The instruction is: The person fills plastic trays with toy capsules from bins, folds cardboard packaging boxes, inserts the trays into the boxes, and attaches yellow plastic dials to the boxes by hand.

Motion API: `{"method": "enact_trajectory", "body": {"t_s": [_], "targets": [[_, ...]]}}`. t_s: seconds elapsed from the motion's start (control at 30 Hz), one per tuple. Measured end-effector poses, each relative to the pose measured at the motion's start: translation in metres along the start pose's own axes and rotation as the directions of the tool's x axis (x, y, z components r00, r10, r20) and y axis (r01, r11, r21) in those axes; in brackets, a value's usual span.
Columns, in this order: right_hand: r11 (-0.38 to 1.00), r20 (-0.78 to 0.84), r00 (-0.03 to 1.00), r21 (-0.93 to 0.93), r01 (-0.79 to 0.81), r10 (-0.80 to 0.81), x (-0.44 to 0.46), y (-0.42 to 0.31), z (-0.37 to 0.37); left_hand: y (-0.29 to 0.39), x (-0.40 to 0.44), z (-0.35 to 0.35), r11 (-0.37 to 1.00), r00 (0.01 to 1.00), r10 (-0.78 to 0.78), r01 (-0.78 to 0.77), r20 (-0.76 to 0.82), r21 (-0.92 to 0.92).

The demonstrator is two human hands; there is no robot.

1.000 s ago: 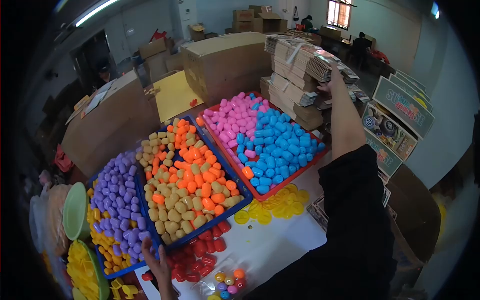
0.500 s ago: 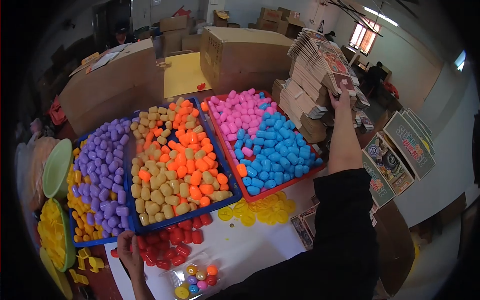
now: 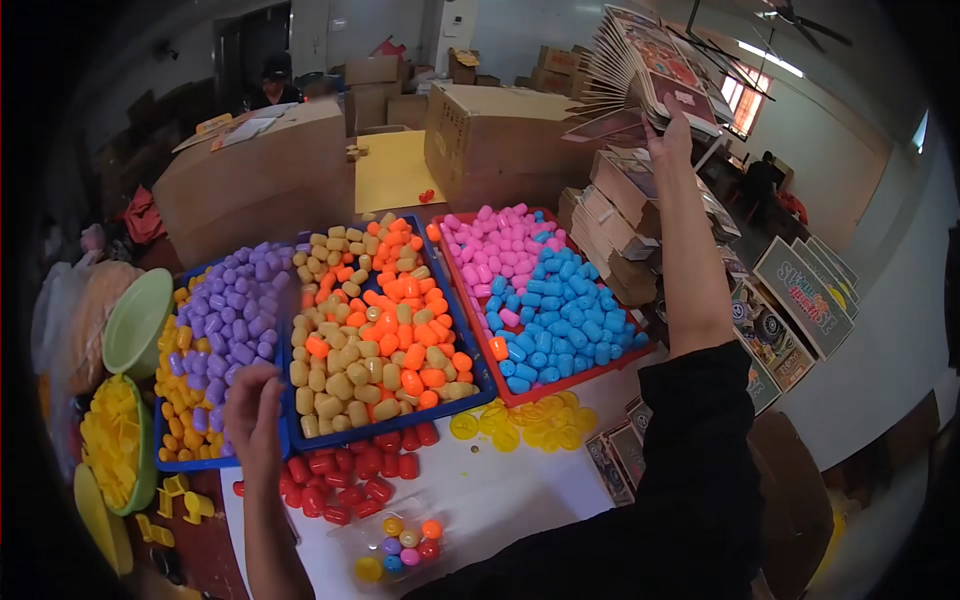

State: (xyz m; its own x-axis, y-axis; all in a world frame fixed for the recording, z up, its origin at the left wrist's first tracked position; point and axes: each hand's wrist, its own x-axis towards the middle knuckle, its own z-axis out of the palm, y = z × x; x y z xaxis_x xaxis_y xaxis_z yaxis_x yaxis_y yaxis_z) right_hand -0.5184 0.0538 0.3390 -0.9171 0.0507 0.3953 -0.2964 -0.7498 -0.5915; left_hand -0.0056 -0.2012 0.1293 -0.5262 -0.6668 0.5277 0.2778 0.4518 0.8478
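My right hand (image 3: 668, 132) grips a fanned bundle of printed cards (image 3: 655, 65), lifted above the card stack (image 3: 615, 215) at the back right. Over the front edge of the purple capsules (image 3: 235, 305), my left hand (image 3: 254, 405) is raised with its fingers bent together; whether they hold anything is hidden. A blue tray holds tan and orange capsules (image 3: 375, 340). In the red tray (image 3: 590, 374) lie pink capsules (image 3: 490, 245) and blue capsules (image 3: 560, 320). Red capsules (image 3: 350, 475) lie in front, beside a clear pack of mixed-colour balls (image 3: 408, 545).
Yellow discs (image 3: 540, 424) lie before the red tray. Large cardboard boxes (image 3: 255, 180) (image 3: 505, 150) stand behind the trays. Green bowls (image 3: 137, 325) are at the left, with yellow parts (image 3: 110, 440). Green printed boxes (image 3: 805, 290) stand at the right. People sit in the background.
My right hand has taken hold of the card bundle and raised it off the stack, the cards fanning out. My left hand has risen from the tray's front corner. The view has shifted.
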Motion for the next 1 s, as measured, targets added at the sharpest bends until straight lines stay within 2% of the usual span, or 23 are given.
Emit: {"method": "enact_trajectory", "body": {"t_s": [0.07, 0.1, 0.17, 0.2, 0.23, 0.3, 0.33, 0.37, 0.4, 0.43, 0.47, 0.5, 0.53, 0.57, 0.63, 0.7, 0.77, 0.83, 0.87, 0.9, 0.93, 0.97, 1.0], "targets": [[0.998, 0.042, 0.998, -0.034, 0.046, -0.045, -0.041, -0.008, 0.023, 0.025, 0.028, 0.033, 0.946, 0.979, -0.093, 0.145, 0.183, -0.291], [0.991, 0.072, 0.993, -0.089, 0.097, -0.091, -0.056, -0.010, 0.035, 0.033, 0.044, 0.052, 0.808, 0.939, -0.142, 0.293, 0.313, -0.511], [0.971, 0.201, 0.952, -0.016, 0.237, -0.229, -0.067, 0.004, 0.040, 0.056, 0.078, 0.085, 0.699, 0.818, -0.090, 0.458, 0.568, -0.549], [0.902, 0.305, 0.917, -0.265, 0.340, -0.256, -0.108, -0.007, 0.046, 0.062, 0.092, 0.097, 0.608, 0.800, -0.081, 0.513, 0.595, -0.606], [0.757, 0.412, 0.875, -0.478, 0.445, -0.255, -0.151, -0.018, 0.050, 0.064, 0.106, 0.106, 0.509, 0.781, -0.066, 0.562, 0.621, -0.652], [0.208, 0.639, 0.745, -0.716, 0.667, -0.189, -0.220, -0.029, 0.051, 0.060, 0.126, 0.110, 0.444, 0.831, -0.177, 0.546, 0.527, -0.711], [0.103, 0.827, 0.519, -0.509, 0.854, -0.216, -0.240, -0.018, 0.042, 0.054, 0.131, 0.109, 0.365, 0.851, -0.280, 0.523, 0.445, -0.770], [-0.004, 0.944, 0.244, -0.251, 0.968, -0.224, -0.260, -0.004, 0.035, 0.048, 0.132, 0.106, 0.299, 0.873, -0.091, 0.483, 0.479, -0.823], [-0.071, 0.983, 0.093, -0.105, 0.992, -0.155, -0.289, 0.004, 0.029, 0.034, 0.135, 0.099, 0.230, 0.868, 0.105, 0.454, 0.486, -0.861], [-0.134, 0.995, -0.059, 0.048, 0.990, -0.079, -0.315, 0.011, 0.023, -0.061, 0.153, 0.103, -0.328, 0.818, 0.387, 0.553, 0.425, -0.766], [-0.205, 0.988, -0.153, 0.152, 0.967, 0.014, -0.333, 0.017, 0.017, -0.060, 0.134, 0.092, -0.315, 0.832, 0.372, 0.531, 0.412, -0.787], [-0.269, 0.967, -0.229, 0.251, 0.930, 0.110, -0.349, 0.023, 0.012, -0.054, 0.106, 0.089, 0.105, 0.935, 0.234, 0.249, 0.267, -0.963], [-0.259, 0.967, -0.238, 0.254, 0.932, 0.091, -0.357, 0.029, 0.011, -0.051, 0.088, 0.084, 0.527, 0.980, 0.192, -0.054, 0.057, -0.848], [-0.210, 0.959, -0.245, 0.271, 0.939, 0.139, -0.365, 0.033, 0.007, -0.055, 0.072, 0.075, 0.538, 0.982, 0.184, -0.056, 0.052, -0.841], [-0.159, 0.945, -0.287, 0.310, 0.937, 0.155, -0.372, 0.036, 0.007, -0.061, 0.050, 0.066, 0.251, 0.991, 0.036, 0.118, 0.131, -0.961], [-0.169, 0.942, -0.294, 0.320, 0.932, 0.159, -0.378, 0.037, 0.009, -0.066, 0.051, 0.059, 0.327, 0.987, 0.144, 0.020, 0.070, -0.945], [-0.186, 0.936, -0.302, 0.334, 0.924, 0.180, -0.377, 0.024, 0.015, -0.077, 0.061, 0.049, 0.247, 0.988, 0.146, 0.016, 0.053, -0.969], [0.332, 0.984, 0.011, -0.071, 0.941, 0.178, -0.367, 0.001, 0.033, -0.074, 0.064, 0.053, 0.186, 0.992, 0.122, 0.010, 0.034, -0.982], [0.437, 0.953, 0.168, -0.267, 0.859, 0.253, -0.347, 0.006, 0.038, -0.051, 0.064, 0.053, 0.741, 0.963, 0.270, -0.223, -0.023, -0.634], [0.512, 0.886, 0.308, -0.454, 0.729, 0.346, -0.324, 0.015, 0.043, -0.031, 0.064, 0.052, 0.917, 0.916, 0.398, -0.399, 0.041, 0.015], [0.617, 0.755, 0.421, -0.654, 0.438, 0.502, -0.309, 0.044, 0.043, -0.015, 0.064, 0.056, 0.880, 0.970, 0.240, -0.204, 0.033, -0.428], [0.625, 0.588, 0.460, -0.776, 0.089, 0.665, -0.299, 0.069, 0.042, -0.008, 0.066, 0.061, 0.628, 0.992, 0.091, 0.009, 0.085, -0.778], [0.517, 0.498, 0.163, -0.750, -0.411, 0.852, -0.302, 0.067, 0.056, -0.021, 0.072, 0.062, 0.548, 0.975, 0.157, 0.044, 0.155, -0.835]]}}
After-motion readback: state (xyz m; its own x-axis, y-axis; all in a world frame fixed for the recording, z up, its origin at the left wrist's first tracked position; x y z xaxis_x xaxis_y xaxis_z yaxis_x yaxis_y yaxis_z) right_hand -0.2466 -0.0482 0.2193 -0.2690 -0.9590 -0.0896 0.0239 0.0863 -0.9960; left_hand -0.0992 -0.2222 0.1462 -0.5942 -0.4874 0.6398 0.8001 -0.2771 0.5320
